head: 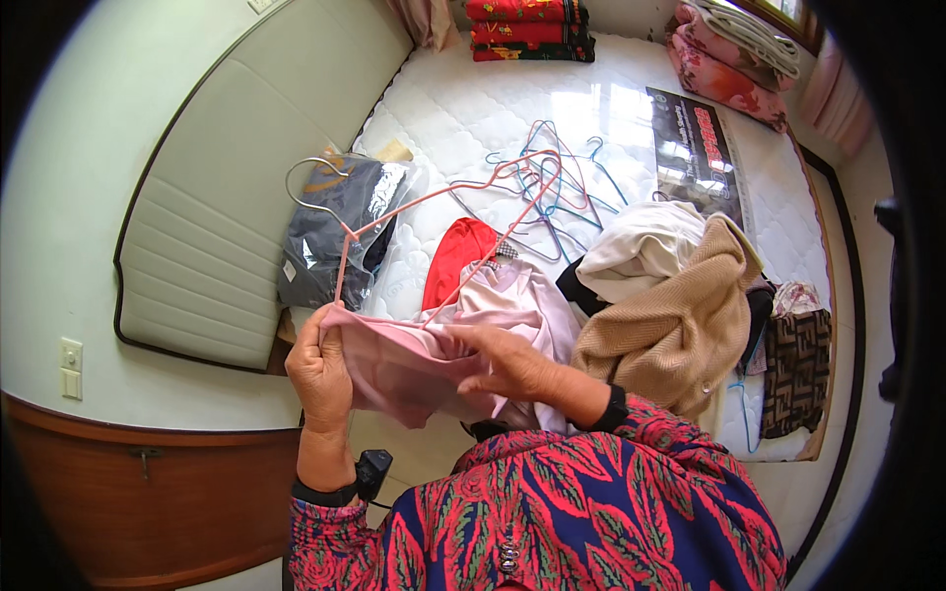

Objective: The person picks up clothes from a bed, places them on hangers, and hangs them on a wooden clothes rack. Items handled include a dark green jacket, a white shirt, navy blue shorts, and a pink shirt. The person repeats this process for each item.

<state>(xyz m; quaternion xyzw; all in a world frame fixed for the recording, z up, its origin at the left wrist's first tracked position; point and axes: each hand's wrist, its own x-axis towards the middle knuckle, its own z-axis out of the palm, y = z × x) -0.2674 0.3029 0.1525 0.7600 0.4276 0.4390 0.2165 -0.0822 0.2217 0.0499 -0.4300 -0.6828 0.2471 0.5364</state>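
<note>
My left hand [319, 366] pinches the corner of a thin pink garment [406, 377], close to one end of a pink wire hanger [443, 190]. The hanger lies partly inside the garment's opening, and its triangular frame slants up over the bed with the metal hook [292, 185] at the upper left. My right hand [521, 366] rests at the garment's upper edge by the hanger, thumb and fingers apart; some fingertips are hidden by cloth. Just beyond lies a pale pink satiny garment [528, 303], with a red cloth [458, 255] behind it.
Several wire hangers [550, 199] lie tangled on the white mattress [436, 111]. Dark clothing in a plastic bag [332, 221] leans near the padded headboard [214, 221]. A tan knit garment [665, 325] and a white garment [643, 240] are heaped right. Folded red bedding [528, 33] sits at the back.
</note>
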